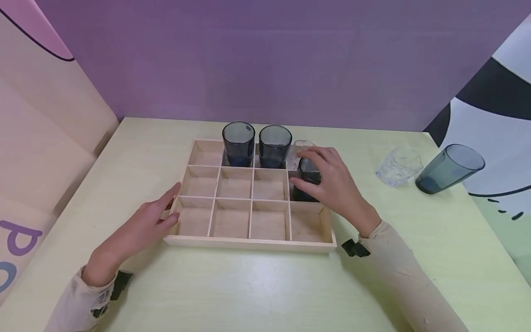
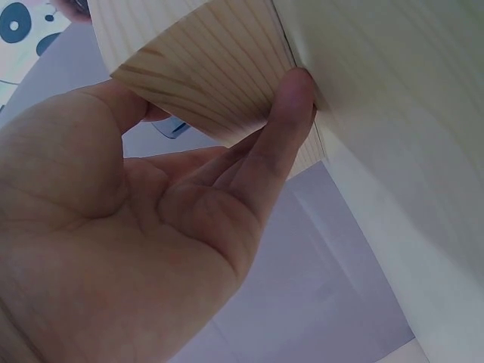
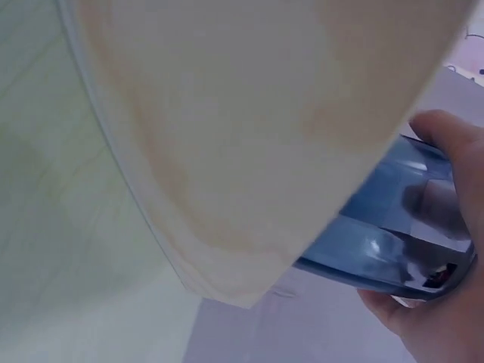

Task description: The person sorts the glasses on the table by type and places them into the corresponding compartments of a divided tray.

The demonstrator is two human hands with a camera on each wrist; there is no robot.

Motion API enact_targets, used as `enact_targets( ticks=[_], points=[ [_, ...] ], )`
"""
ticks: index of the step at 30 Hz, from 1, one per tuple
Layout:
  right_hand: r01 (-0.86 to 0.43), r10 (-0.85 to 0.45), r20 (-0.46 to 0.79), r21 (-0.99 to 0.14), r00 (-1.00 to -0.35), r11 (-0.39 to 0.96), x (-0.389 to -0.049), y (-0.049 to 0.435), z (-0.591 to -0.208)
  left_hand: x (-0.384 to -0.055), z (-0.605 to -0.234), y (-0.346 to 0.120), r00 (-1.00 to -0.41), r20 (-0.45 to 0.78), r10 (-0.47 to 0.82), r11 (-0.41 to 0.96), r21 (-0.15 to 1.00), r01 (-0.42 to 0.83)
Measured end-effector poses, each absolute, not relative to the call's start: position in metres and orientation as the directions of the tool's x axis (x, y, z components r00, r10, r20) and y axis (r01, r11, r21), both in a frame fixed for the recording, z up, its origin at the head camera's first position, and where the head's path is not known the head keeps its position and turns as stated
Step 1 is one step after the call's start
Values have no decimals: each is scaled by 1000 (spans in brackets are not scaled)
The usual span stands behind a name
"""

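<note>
A wooden divided tray (image 1: 249,241) lies on the table. My left hand (image 1: 143,228) holds its left wall; in the left wrist view, fingers (image 2: 283,125) lie along the wooden side while the thumb reaches over the top edge. With thumb and fingers around its sides, my right hand (image 1: 336,184) grips a dark blue-grey glass (image 1: 308,173) in the right-hand compartment of the middle row. The right wrist view shows this glass (image 3: 378,227) partly behind the tray wall. Two similar glasses, one (image 1: 238,145) left of the other (image 1: 274,146), stand upright in the back row.
A clear glass (image 1: 293,157) sits in the back right compartment, partly hidden by my right hand. To the right on the table are another clear glass (image 1: 398,167) and a tilted-looking blue-grey glass (image 1: 448,169). A purple wall (image 1: 265,69) rises behind the table.
</note>
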State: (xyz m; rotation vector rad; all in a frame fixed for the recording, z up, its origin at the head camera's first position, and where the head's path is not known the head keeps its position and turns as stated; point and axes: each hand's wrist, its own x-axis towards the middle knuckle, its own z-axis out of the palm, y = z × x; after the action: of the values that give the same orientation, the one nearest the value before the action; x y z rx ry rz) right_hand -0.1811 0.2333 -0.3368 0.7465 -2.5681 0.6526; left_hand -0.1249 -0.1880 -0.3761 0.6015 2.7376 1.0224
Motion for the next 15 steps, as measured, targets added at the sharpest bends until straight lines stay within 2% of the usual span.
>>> enact_targets(
  ticks=[9,15],
  points=[
    [-622,-449,471,-321,-759,714,-176,240,-324,-124,-377,-188,-903,5,430,670,669,323],
    [-607,-416,477,-373,-774,702,-173,248,-315,-125,-376,-188,-905,12,426,678,658,328]
  ],
)
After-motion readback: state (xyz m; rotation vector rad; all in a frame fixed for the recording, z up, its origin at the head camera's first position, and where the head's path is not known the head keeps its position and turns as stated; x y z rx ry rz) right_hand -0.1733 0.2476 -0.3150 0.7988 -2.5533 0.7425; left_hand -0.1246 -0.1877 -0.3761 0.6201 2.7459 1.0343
